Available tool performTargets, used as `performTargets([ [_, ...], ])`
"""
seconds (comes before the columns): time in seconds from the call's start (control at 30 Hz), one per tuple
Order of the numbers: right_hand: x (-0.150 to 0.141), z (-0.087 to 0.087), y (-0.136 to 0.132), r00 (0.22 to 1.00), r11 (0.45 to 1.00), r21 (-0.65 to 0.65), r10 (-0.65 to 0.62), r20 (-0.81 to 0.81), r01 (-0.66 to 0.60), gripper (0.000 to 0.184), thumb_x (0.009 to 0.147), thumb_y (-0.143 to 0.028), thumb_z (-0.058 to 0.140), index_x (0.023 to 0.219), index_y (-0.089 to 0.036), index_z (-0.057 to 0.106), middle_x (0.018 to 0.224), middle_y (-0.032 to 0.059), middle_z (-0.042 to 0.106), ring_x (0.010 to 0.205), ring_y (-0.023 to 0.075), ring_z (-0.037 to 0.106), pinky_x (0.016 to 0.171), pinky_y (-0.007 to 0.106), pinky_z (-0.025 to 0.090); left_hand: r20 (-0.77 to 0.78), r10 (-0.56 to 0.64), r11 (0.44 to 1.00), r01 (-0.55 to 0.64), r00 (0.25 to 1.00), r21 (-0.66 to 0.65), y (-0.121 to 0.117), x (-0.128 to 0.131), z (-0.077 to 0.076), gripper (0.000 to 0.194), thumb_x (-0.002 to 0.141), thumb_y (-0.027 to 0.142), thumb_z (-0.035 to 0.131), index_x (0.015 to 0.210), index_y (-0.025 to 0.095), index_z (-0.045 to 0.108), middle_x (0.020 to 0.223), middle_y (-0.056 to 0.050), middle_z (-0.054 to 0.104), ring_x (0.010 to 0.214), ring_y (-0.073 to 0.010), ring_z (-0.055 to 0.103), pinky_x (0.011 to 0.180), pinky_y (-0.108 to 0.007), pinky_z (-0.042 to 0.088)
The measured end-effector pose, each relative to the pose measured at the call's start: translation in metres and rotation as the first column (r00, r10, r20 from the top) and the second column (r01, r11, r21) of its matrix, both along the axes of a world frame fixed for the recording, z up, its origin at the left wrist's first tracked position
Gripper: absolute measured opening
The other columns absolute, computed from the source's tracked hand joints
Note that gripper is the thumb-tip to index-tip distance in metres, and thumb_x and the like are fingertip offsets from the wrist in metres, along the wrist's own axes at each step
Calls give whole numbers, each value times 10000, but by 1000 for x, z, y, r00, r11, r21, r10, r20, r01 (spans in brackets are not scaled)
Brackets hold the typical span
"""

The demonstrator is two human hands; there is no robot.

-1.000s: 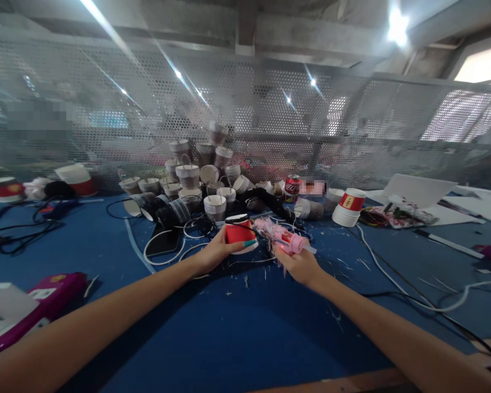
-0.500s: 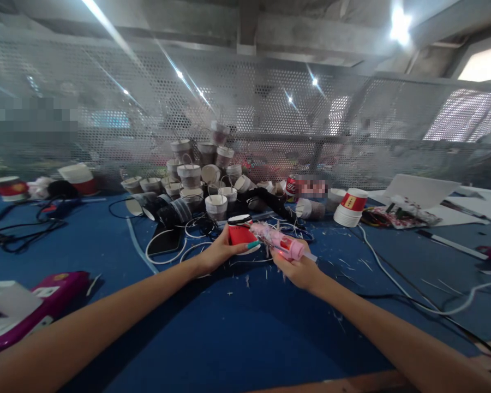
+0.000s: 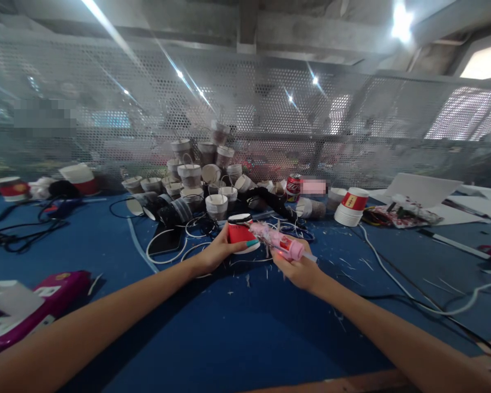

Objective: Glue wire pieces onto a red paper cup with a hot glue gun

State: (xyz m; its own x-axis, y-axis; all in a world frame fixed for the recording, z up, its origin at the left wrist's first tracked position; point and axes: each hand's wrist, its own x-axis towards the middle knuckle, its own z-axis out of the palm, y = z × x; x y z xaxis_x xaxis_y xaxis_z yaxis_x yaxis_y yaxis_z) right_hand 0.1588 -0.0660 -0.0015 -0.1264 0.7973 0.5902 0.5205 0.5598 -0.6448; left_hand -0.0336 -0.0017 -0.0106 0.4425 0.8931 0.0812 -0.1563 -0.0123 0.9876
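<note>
A red paper cup (image 3: 238,233) with a black band around its rim is gripped by my left hand (image 3: 216,252), the thumb lying across its front. My right hand (image 3: 298,267) is closed around a pink hot glue gun (image 3: 279,240), with a clear glue stick poking out of its back end. The gun's front end points left at the cup's right side near the rim; whether the nozzle touches the cup I cannot tell. Wispy glue strands cling to the front of the gun.
Behind my hands stands a pile of wrapped cups with handles (image 3: 188,176). A soda can (image 3: 293,186) and stacked paper cups (image 3: 352,207) are farther right. White cable (image 3: 387,275) crosses the right side; a purple box (image 3: 61,286) lies left. A phone (image 3: 167,240) rests among cords on the blue table (image 3: 213,333).
The glue gun has tilted and shifted slightly left, its front end now overlapping the cup's right edge. My left hand keeps its hold on the cup. Little differs over the last half second.
</note>
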Motion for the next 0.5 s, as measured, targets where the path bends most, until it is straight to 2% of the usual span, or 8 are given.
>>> performTargets([
  [0.27, 5, 5, 2, 995, 999, 20, -32, 94, 30, 218, 727, -202, 420, 516, -196, 475, 491, -6, 448, 474, 113, 426, 521, 248, 409, 116, 2, 996, 8, 993, -86, -1, 1, 4, 511, 555, 149, 742, 1013, 170, 518, 1032, -68, 625, 991, -227, 587, 978, -421, 367],
  [0.5, 11, 4, 6, 978, 999, 12, -52, 202, 50, 246, 746, -175, 420, 536, -190, 547, 478, -4, 493, 478, 120, 465, 533, 245, 427, 138, -21, 998, 30, 990, -61, 1, -1, 2, 509, 531, 140, 752, 990, 162, 533, 971, -60, 641, 928, -216, 606, 949, -410, 389],
])
